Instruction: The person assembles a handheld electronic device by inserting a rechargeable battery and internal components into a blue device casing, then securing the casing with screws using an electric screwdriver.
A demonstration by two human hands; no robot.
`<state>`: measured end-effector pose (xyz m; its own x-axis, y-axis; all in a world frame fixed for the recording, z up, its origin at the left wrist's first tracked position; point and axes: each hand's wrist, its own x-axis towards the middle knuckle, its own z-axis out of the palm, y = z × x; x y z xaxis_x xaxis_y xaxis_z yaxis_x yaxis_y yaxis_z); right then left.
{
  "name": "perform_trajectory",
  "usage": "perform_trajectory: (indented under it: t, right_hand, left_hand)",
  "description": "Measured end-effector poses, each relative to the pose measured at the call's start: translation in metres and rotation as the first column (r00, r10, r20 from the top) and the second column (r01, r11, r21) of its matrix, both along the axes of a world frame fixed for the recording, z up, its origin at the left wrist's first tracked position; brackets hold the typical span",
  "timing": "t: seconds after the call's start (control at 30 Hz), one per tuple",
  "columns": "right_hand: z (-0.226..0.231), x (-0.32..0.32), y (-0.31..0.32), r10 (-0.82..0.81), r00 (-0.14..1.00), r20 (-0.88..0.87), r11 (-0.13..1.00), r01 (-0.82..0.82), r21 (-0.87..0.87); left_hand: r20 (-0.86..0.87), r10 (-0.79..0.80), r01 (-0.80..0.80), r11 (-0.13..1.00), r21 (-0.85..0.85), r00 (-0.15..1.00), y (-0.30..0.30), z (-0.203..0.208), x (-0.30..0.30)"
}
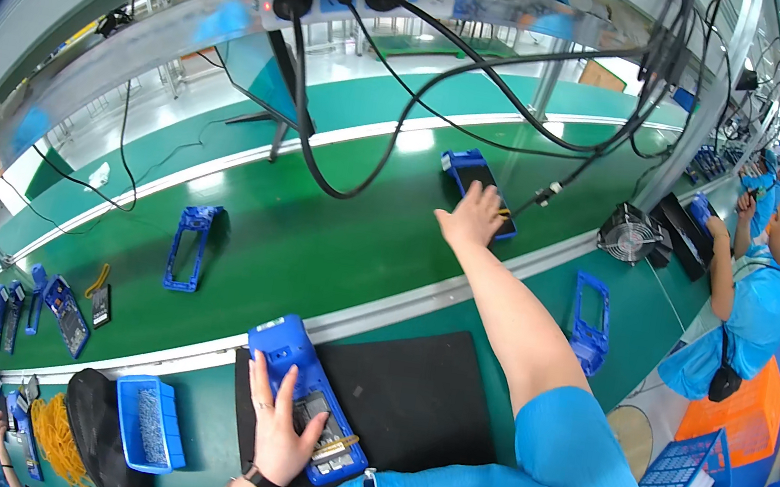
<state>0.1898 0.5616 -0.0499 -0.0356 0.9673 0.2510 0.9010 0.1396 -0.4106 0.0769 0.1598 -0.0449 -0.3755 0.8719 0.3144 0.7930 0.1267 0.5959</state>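
Beneath my left hand (281,432), a blue handheld terminal (294,345) lies at a slant on a black mat (420,387), its back up and an open compartment showing. The fingers of that hand are spread flat over the compartment and left edge. My right arm stretches across to the green conveyor belt (312,233). There my right hand (473,217), fingers apart, is over the near side of another blue terminal (470,170) with a dark screen. Whether the fingertips press on it I cannot tell.
Empty blue frames lie on the belt (190,250) and at right (591,322). A blue bin (153,425) of small parts stands left, beside yellow cords (58,441). Black cables (397,125) hang over the belt. A fan (630,235) and a co-worker (752,294) are right.
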Motion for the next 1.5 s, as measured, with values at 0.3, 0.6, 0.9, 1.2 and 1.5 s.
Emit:
perform_trajectory:
  t: [0.3, 0.6, 0.9, 1.2, 1.5]
  right_hand:
    - [-0.008, 0.031, 0.032, -0.113, 0.992, 0.052, 0.977, 0.120, -0.177]
    - [0.036, 0.089, -0.156, -0.405, 0.218, -0.888, 0.274, -0.898, -0.345]
    - [0.008, 0.148, -0.271, -0.336, 0.381, -0.861, 0.146, -0.882, -0.447]
    - [0.025, 0.216, -0.295, 0.803, 0.506, -0.315, 0.455, -0.862, -0.223]
    - [0.004, 0.234, -0.301, 0.830, 0.521, -0.200, 0.495, -0.853, -0.164]
  left_hand:
    - [0.068, 0.017, -0.016, 1.000, -0.005, 0.998, 0.000, -0.003, 0.001]
    - [0.050, 0.023, -0.025, 0.999, 0.043, 0.998, 0.006, -0.006, -0.008]
    - [-0.056, -0.087, 0.089, 0.995, 0.038, 0.995, -0.022, 0.006, 0.015]
    - [0.010, 0.123, -0.119, 0.978, -0.173, 0.992, -0.104, -0.007, -0.016]
    - [0.154, 0.093, -0.079, 0.992, -0.093, 0.984, -0.110, -0.009, 0.018]
